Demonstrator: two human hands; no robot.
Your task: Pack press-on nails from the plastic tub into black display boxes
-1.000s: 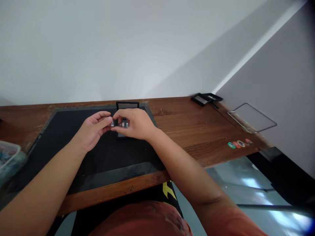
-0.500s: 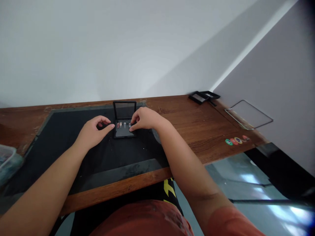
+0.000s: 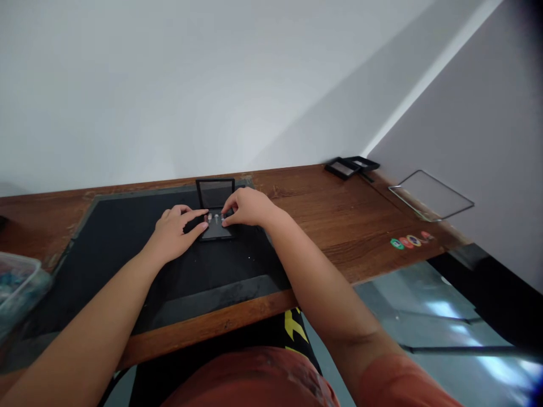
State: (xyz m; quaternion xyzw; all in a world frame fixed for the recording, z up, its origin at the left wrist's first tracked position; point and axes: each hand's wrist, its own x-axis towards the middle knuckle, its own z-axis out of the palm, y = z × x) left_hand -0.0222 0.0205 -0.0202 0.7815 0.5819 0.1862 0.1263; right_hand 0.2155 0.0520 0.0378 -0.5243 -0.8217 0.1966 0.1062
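Note:
A small black hinged case (image 3: 217,233) lies unfolded on the dark mat, its framed lid (image 3: 216,194) standing up at the back. Several small whitish and reddish pieces sit in a row in its base, too small to name; a pale one (image 3: 216,218) shows mid-row. My left hand (image 3: 173,230) reaches in from the left, thumb and forefinger closed around the leftmost, reddish piece (image 3: 206,219). From the right, my right hand (image 3: 250,207) pinches the rightmost clear piece (image 3: 223,217), partly hidden by the fingers.
A black mat (image 3: 123,243) covers part of the wooden table (image 3: 309,215). At far left stands a clear plastic tub (image 3: 25,277) with bluish contents. Black cases (image 3: 343,168) lie at the back right, near a thin metal frame (image 3: 432,195) and several round coloured stickers (image 3: 413,241).
My left hand has moved right onto the row, its thumb and forefinger now at the leftmost piece. My right hand stays at the rightmost piece. The view has shifted slightly.

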